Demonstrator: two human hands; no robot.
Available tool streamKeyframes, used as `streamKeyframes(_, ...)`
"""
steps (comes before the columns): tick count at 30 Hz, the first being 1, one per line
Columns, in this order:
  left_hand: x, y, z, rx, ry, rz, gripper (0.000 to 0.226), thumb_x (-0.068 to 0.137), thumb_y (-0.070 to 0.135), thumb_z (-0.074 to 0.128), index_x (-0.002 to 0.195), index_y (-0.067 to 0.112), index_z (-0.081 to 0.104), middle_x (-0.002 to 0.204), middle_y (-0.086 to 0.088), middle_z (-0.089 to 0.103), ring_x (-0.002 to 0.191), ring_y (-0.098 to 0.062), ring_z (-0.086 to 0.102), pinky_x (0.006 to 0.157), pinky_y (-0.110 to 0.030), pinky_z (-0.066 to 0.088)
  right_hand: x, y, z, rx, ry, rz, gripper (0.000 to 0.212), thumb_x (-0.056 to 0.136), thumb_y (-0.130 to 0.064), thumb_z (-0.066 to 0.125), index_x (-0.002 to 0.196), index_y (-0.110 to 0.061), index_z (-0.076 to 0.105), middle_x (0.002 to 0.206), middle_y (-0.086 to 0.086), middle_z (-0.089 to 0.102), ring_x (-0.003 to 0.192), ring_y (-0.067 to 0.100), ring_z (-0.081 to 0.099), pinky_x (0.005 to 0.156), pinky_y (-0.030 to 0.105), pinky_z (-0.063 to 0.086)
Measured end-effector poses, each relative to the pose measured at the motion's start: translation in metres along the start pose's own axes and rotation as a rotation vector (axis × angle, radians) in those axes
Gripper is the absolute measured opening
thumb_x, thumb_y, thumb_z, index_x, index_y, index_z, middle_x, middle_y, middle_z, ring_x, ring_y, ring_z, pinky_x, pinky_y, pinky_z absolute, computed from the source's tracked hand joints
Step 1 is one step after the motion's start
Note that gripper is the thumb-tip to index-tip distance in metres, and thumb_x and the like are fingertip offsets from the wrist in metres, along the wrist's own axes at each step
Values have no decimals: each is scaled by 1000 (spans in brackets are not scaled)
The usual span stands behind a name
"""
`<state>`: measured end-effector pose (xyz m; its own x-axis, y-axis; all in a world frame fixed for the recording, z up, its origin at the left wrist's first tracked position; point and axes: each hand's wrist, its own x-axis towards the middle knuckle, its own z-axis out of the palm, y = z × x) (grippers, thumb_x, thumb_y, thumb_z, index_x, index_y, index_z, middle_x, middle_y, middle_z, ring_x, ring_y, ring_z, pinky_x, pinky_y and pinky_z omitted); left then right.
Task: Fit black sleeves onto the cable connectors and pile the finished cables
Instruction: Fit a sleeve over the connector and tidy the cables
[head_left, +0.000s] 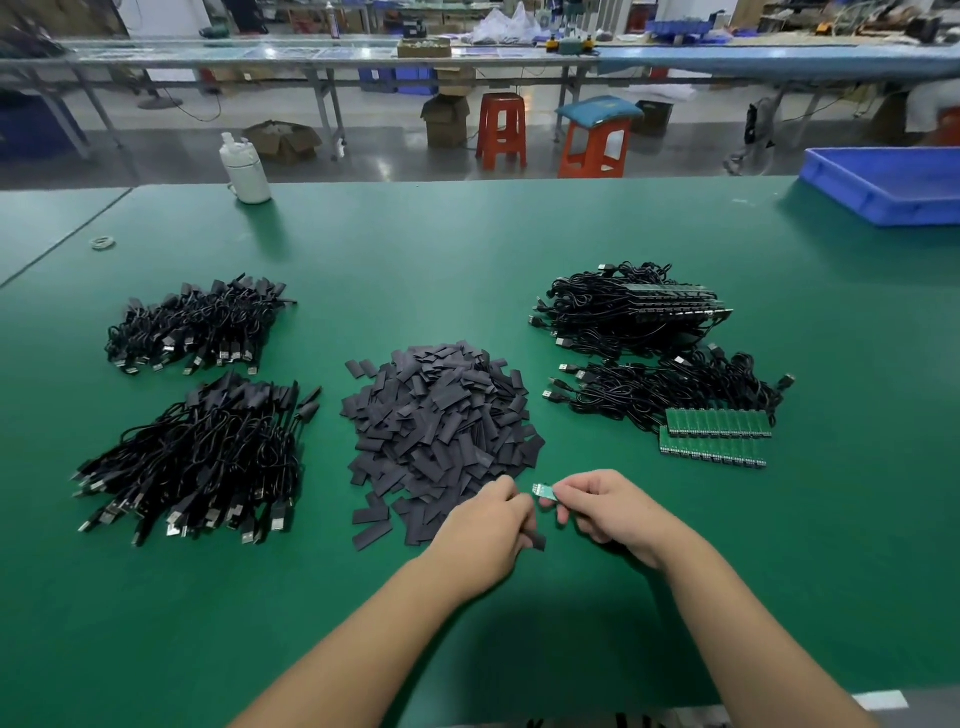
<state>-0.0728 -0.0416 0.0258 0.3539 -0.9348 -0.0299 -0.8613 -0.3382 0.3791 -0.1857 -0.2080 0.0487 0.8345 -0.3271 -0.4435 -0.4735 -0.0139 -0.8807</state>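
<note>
A heap of flat black sleeves (441, 421) lies in the middle of the green table (467, 249). My left hand (485, 535) grips one black sleeve (537, 543) just in front of the heap. My right hand (608, 506) pinches a small green connector board (545, 492), held close to the left hand above the table. Two piles of sleeved cables lie at the left, one near (197, 457) and one farther back (197, 327). Bare cables with green boards (675, 400) and another bundle (634, 306) sit at the right.
A white bottle (247, 169) stands at the far left edge of the table. A blue bin (888, 187) rests at the far right corner. A small tape ring (103, 242) lies at the left. Stools and other benches stand beyond the table.
</note>
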Motion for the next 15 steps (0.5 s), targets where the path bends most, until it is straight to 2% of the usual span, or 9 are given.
streamKeyframes(3, -8, -1, 3, -29, 27, 29, 10, 93, 29, 56, 92, 32, 47, 96, 11, 50, 95, -14, 52, 77, -33, 46, -2, 1, 3, 0, -75, -4, 30, 104, -23, 52, 85, -6, 68, 56, -4, 56, 43, 8, 29, 42, 20, 21)
streamKeyframes(5, -14, -1, 6, -267, 93, -72, 17, 92, 25, 60, 89, 35, 47, 84, 12, 55, 80, -9, 56, 72, -27, 46, 0, 3, 4, 30, -79, -2, 27, 103, -23, 52, 90, -6, 69, 67, 2, 63, 44, 9, 30, 42, 21, 22)
streamKeyframes(7, -22, -1, 10, -588, 209, -219, 15, 93, 18, 62, 93, 32, 57, 74, 6, 60, 57, -7, 56, 61, -22, 47, 1, 4, 7, -15, -95, -6, 26, 103, -22, 53, 97, -4, 70, 78, 7, 67, 44, 9, 33, 41, 21, 25)
streamKeyframes(10, -37, 0, 20, -841, 340, -375, 17, 97, 14, 57, 96, 29, 65, 60, -6, 65, 42, -14, 55, 50, -26, 48, 0, 4, 12, -66, -89, 7, 20, 102, -21, 56, 98, -11, 73, 70, -3, 66, 45, 8, 35, 42, 20, 28)
streamKeyframes(12, -39, 2, 23, -878, 349, -396, 16, 99, 17, 54, 94, 28, 65, 60, -4, 68, 42, -16, 56, 49, -27, 48, 0, 0, 13, -125, -38, -12, 17, 100, -23, 59, 96, -21, 75, 63, -11, 62, 45, 5, 39, 45, 17, 32)
streamKeyframes(13, -39, 4, 24, -903, 347, -413, 17, 100, 18, 52, 93, 27, 65, 64, -3, 70, 42, -16, 57, 47, -26, 47, 0, -3, 13, -170, -7, -35, 16, 99, -24, 60, 99, -26, 76, 68, -15, 65, 49, 2, 47, 50, 13, 36)
streamKeyframes(15, -35, 4, 21, -958, 363, -449, 18, 101, 16, 49, 95, 24, 64, 77, 2, 73, 45, -20, 63, 40, -26, 44, 2, -11, 11, -204, 35, -71, 18, 98, -26, 62, 108, -31, 77, 89, -23, 71, 76, -11, 62, 67, 7, 41)
